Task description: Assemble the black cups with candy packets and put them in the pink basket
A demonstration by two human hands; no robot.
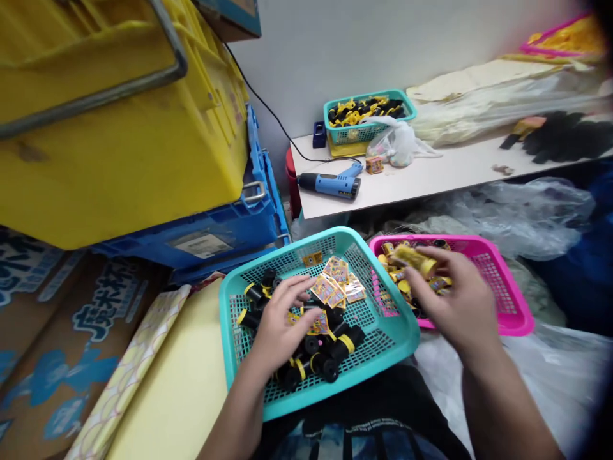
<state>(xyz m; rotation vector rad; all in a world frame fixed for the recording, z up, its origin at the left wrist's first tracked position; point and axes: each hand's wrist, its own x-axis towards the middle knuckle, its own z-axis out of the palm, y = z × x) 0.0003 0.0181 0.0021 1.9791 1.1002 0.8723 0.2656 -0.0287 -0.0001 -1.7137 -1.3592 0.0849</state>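
1. The left hand [280, 319] lies loosely spread on small black plastic cylinders with yellow bands [330, 358], gripping nothing. The right hand [460, 300] pinches a yellow-wrapped cylinder [416, 257] (slightly blurred).
2. A big yellow plastic crate [119, 128] sits on a blue plastic crate [225, 223] at the left.
3. A white shelf [431, 179] runs behind.
4. A teal mesh plastic basket [383, 345] on the lap holds the black cylinders.
5. A pink mesh plastic basket [507, 306], touching the teal one, lies under the right hand.
6. A blue cordless tool [335, 184] rests on the shelf.
7. Small orange printed labels [335, 284] lie in the teal basket, just beyond the left fingertips.
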